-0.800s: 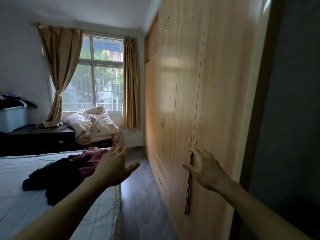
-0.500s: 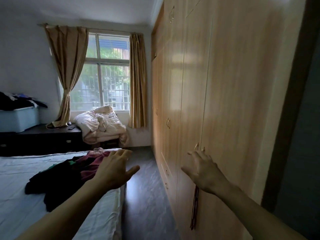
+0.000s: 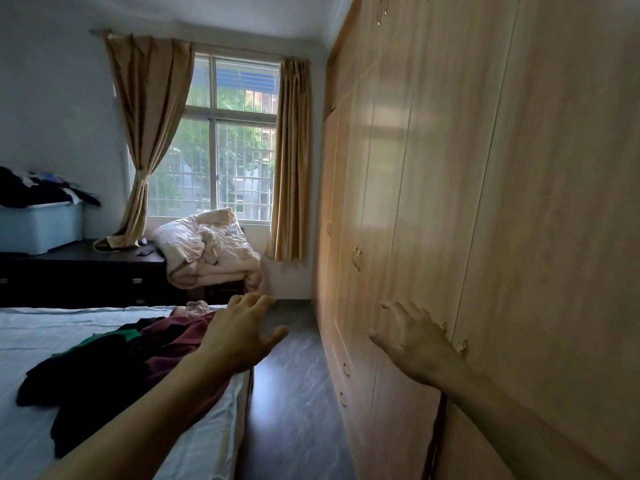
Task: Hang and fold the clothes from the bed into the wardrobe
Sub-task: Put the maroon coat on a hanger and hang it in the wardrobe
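So the clothes (image 3: 114, 362) are just dumped in a dark heap on the bed (image 3: 31, 441), near its wardrobe-side edge: mostly black stuff, some maroon, a strip of green, a pinkish bit at the far end, and honestly it's too tangled and dim to say what any piece is. The left hand (image 3: 239, 337) hangs over that edge of the bed with fingers spread, holding nothing, and its forearm covers part of the heap. The right hand (image 3: 412, 344) is spread too, right up at the wardrobe (image 3: 450, 202) beside a pair of small metal handles (image 3: 462, 346); can't tell if it's actually touching the door. Something dark red dangles down the door below that wrist, half hidden by the arm and cut off at the bottom. Wardrobe's all light wood, doors shut, top out of view. Dark glossy floor (image 3: 294, 393) runs between it and the bed. Away from the wardrobe at the far end: barred window (image 3: 228, 168), tan curtains (image 3: 149, 126), rumpled pale duvet (image 3: 207, 251), dark dresser (image 3: 79, 271) with a blue bin (image 3: 38, 226).
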Tool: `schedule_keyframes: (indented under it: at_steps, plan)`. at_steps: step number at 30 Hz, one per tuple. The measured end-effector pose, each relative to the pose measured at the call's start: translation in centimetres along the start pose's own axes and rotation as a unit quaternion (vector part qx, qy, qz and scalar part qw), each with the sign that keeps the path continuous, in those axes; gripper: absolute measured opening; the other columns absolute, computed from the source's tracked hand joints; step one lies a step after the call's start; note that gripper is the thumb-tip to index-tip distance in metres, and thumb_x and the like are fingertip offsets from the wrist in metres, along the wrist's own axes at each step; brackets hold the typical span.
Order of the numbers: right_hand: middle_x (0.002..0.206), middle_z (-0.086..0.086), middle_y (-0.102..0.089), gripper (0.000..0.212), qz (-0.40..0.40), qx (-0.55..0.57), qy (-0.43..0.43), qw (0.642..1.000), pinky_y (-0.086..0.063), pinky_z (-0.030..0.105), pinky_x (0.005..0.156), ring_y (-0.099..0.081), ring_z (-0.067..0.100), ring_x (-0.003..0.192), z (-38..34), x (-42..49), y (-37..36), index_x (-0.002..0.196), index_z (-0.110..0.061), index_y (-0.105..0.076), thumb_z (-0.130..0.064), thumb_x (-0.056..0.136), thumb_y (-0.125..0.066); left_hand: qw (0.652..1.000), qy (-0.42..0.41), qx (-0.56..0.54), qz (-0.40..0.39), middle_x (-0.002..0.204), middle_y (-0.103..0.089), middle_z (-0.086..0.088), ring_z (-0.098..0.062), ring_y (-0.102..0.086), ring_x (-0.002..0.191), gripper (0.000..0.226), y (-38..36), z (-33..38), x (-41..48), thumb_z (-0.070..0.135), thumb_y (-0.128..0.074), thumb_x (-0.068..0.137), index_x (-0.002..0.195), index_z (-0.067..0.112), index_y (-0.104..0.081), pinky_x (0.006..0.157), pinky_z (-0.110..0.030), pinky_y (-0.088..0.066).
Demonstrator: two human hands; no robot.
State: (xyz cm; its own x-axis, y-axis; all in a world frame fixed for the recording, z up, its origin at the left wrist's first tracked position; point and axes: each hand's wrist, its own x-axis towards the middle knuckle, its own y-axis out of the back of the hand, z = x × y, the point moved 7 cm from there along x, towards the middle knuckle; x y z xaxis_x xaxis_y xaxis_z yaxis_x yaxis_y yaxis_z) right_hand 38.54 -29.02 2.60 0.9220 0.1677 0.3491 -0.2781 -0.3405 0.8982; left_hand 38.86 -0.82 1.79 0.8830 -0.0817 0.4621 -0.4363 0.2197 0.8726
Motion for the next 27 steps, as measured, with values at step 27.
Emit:
schedule_keyframes:
  at_steps: [27]
  plan:
    - [0.155, -0.006, -0.034, 0.06, -0.025, 0.104, 0.061, 0.992, -0.024, 0.028, 0.113, -0.033, 0.015, 0.141, 4.9, 44.7, -20.9, 0.148, -0.027, -0.033, -0.054, 0.096, -0.047, 0.996, 0.074, 0.028, -0.049, 0.147, -0.046, 0.005, -0.02, -0.039, 0.134, 0.09, -21.8, -16.4, 36.1, 0.079, -0.029, 0.072, 0.143, 0.025, -0.044, 0.104, -0.037, -0.039]
